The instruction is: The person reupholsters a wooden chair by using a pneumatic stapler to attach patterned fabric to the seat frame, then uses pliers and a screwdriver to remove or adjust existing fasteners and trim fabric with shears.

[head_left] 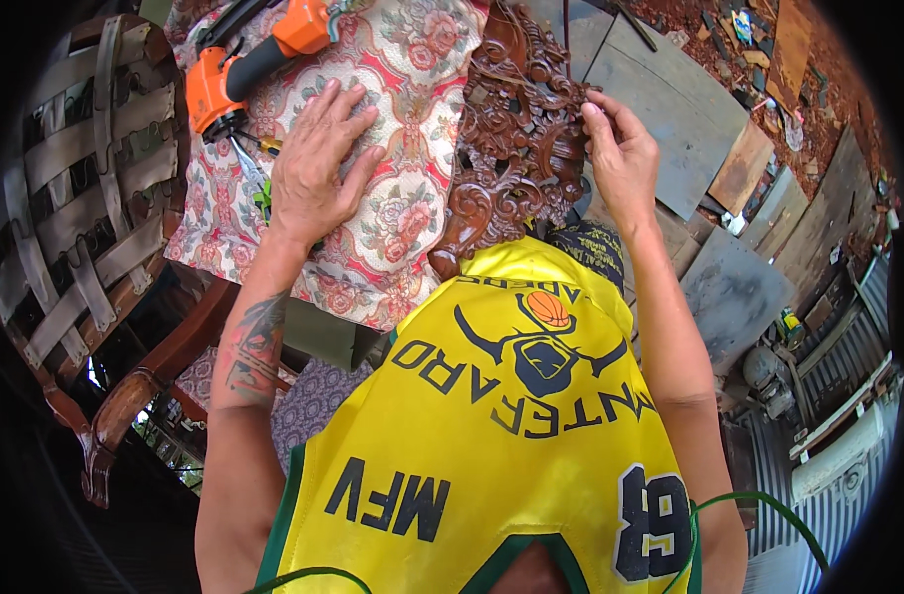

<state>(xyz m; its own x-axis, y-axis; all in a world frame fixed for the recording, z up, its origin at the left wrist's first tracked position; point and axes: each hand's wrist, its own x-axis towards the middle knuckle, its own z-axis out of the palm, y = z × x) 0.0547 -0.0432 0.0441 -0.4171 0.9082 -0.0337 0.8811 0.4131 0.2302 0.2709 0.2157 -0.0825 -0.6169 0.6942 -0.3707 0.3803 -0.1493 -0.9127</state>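
My left hand [323, 163] lies on a floral upholstery fabric [412, 228] with its fingers extended. Above and left of it rests an orange and black pneumatic tool [293, 32], with a screwdriver's yellow handle [270, 145] and other small tools partly hidden below it. To the fabric's right is a dark, glossy carved wooden piece [511, 129]. My right hand [620, 158] has curled fingers on that piece's right edge, thumb and forefinger at the carving.
A chair frame with woven straps [76, 198] and a curved wooden arm [135, 396] stands at left. Grey and brown boards [669, 129] cover the ground at right, beside red dirt with scraps [808, 59], corrugated metal [798, 505] and a compressor-like machine [768, 381].
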